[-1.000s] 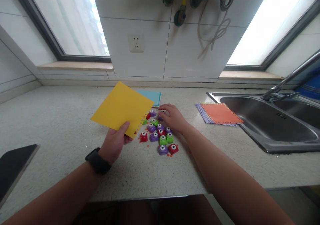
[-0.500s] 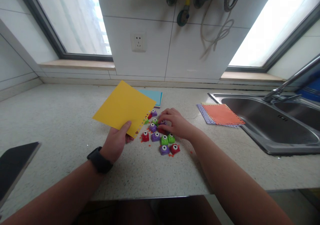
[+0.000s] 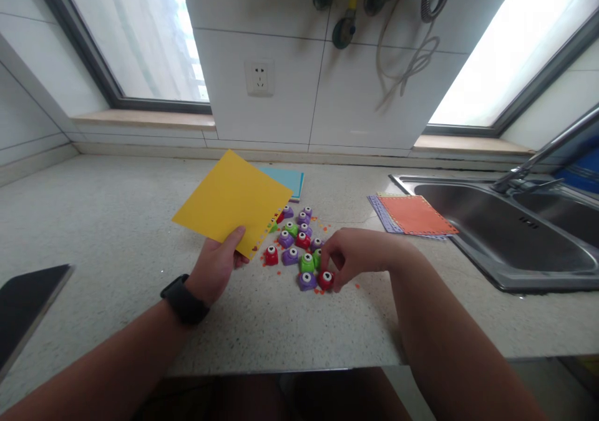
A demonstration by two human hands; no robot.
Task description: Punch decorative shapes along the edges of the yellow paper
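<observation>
Right hand (image 3: 358, 251) bent down, thumb and fingertips about small red plastic punch with white eye-like button (image 3: 326, 280); cannot tell if grip closed. Punch on speckled stone counter (image 3: 206, 346), at near edge of purple, green and red punches (image 3: 302, 240). Left hand (image 3: 218, 268) clamped on yellow square paper sheet (image 3: 229, 199), holes along right edge. Light-blue paper stack (image 3: 292, 181) behind. Orange paper sheet (image 3: 418, 215) atop purple ones (image 3: 386, 215), beside two-bowl stainless-steel sink (image 3: 489, 279); dark slots (image 3: 528, 221) in larger bowl's wall.
</observation>
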